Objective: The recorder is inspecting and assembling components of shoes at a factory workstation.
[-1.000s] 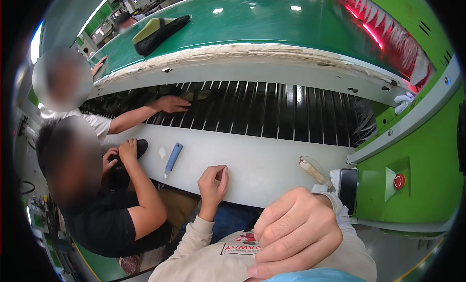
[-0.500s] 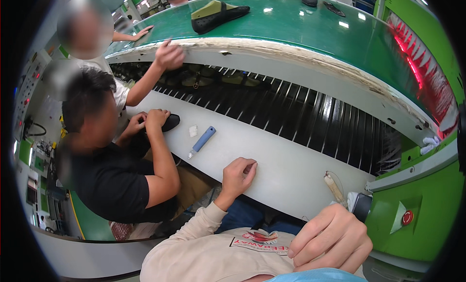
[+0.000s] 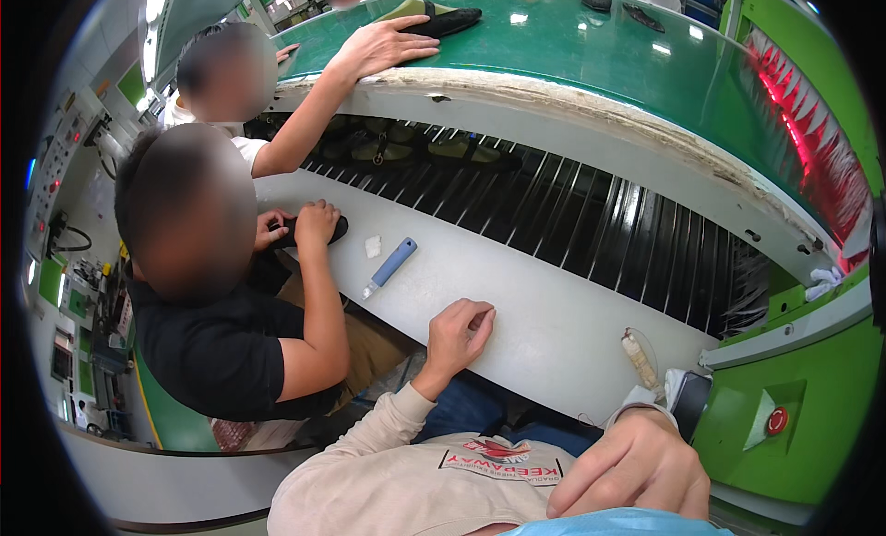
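My left hand (image 3: 461,335) rests at the near edge of a white worktop (image 3: 544,328), fingers curled and thumb against the index finger, nothing visible in it. My right hand (image 3: 637,467) is raised close to my chest with bent fingers. Its fingertips are partly hidden beside light blue material (image 3: 628,524) at the lower edge, so what they hold, if anything, cannot be seen. Left of my left hand lie a blue-handled tool (image 3: 395,264) with a pale tip and a small white crumpled piece (image 3: 373,247). A pale wrapped stick-like handle (image 3: 639,356) with thin thread lies farther right.
On my left, a seated person in black (image 3: 212,365) handles a black shoe (image 3: 340,228). Another person's hand (image 3: 392,47) touches a black shoe with a green form (image 3: 452,21) on the green belt (image 3: 572,51). Below run metal rollers (image 3: 554,204). A green machine housing (image 3: 794,379) with red button stands right.
The standing person's hand has reached from above the rollers to the shoe on the belt. My right hand has dropped slightly and turned. My left hand stays nearly still.
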A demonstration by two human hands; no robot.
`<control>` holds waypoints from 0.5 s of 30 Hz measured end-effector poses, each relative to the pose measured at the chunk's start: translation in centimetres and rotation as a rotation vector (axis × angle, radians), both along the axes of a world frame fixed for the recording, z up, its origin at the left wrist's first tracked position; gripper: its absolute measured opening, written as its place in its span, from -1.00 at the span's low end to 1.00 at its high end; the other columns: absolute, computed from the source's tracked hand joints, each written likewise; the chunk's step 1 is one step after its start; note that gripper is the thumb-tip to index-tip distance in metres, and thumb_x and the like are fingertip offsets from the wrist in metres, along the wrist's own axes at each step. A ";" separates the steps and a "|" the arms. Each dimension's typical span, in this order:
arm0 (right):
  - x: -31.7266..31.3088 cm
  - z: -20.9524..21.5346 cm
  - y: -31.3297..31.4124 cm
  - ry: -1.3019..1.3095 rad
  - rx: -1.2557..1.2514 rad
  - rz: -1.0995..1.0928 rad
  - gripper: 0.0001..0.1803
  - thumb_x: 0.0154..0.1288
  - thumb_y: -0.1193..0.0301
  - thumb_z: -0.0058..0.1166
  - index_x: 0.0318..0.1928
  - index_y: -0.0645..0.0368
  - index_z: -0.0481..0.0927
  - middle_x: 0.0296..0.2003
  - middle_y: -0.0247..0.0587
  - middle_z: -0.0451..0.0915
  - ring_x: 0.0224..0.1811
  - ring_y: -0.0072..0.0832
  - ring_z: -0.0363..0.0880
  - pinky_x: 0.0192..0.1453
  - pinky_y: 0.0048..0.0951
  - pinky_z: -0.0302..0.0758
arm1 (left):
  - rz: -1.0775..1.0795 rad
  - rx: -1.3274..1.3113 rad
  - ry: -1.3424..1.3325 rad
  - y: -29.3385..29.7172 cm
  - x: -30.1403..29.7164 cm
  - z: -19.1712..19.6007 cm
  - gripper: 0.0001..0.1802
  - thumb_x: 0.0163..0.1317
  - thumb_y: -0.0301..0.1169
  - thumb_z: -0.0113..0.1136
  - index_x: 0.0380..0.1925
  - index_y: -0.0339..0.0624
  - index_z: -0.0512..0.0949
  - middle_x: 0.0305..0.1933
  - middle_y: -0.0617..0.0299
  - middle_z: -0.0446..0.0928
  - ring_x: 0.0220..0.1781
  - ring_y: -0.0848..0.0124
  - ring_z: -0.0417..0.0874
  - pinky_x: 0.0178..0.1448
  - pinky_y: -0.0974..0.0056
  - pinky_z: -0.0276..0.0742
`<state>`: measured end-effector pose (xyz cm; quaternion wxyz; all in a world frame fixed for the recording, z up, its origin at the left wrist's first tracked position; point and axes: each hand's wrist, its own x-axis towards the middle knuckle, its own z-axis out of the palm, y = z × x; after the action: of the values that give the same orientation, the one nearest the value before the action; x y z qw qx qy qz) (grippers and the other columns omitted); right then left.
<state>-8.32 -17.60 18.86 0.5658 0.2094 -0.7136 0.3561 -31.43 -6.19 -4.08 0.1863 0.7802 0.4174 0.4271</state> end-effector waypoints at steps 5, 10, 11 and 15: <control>0.2 -0.6 0.0 0.022 0.021 -0.014 -0.80 0.58 0.44 0.14 -0.31 0.10 0.61 -0.37 -0.07 0.69 -0.36 -0.09 0.80 -0.12 0.01 0.82 | 0.000 0.009 0.017 0.1 0.1 0.1 -0.92 0.33 -0.54 0.46 -0.20 -0.26 0.77 -0.35 0.10 0.70 -0.43 0.28 0.75 -0.28 0.29 0.67; 0.8 -0.3 0.1 -0.011 0.086 -0.078 -0.82 0.49 0.56 0.15 -0.34 0.28 0.66 -0.35 0.03 0.71 -0.33 -0.02 0.82 -0.15 0.07 0.84 | 0.000 0.028 0.018 0.0 0.2 0.2 -0.92 0.32 -0.55 0.47 -0.21 -0.26 0.76 -0.35 0.10 0.70 -0.43 0.28 0.74 -0.28 0.29 0.67; 0.9 -0.2 0.3 -0.010 0.086 -0.078 -0.82 0.49 0.56 0.15 -0.34 0.28 0.66 -0.35 0.03 0.71 -0.33 -0.02 0.82 -0.15 0.07 0.84 | 0.000 0.027 0.019 0.0 0.2 0.2 -0.92 0.32 -0.55 0.47 -0.21 -0.26 0.76 -0.35 0.10 0.70 -0.43 0.28 0.74 -0.28 0.29 0.67; 1.3 -0.3 0.6 -0.073 0.094 -0.083 -0.77 0.51 0.54 0.12 -0.36 0.36 0.69 -0.35 0.06 0.71 -0.33 -0.01 0.82 -0.14 0.07 0.84 | 0.000 0.012 0.014 0.0 0.2 0.1 -0.92 0.33 -0.55 0.47 -0.21 -0.26 0.76 -0.35 0.10 0.70 -0.42 0.28 0.75 -0.28 0.29 0.67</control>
<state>-7.01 -17.04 18.57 0.5432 0.1932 -0.7577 0.3057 -31.22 -6.21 -3.96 0.1786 0.7843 0.4160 0.4243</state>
